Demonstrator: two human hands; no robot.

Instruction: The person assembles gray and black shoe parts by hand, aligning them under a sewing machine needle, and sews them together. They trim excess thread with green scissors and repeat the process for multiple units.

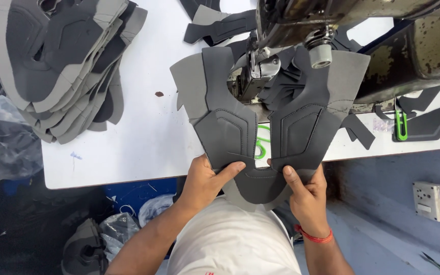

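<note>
Below the sewing machine (291,56), at the white table's (143,137) near edge, a dark grey shoe upper (260,127) lies spread in a U. Left hand (204,181) and right hand (306,196) each pinch its lower curve, thumbs on top. Unequal pulling could skew the panels, likely wandering the seam near the machine's needle.
</note>
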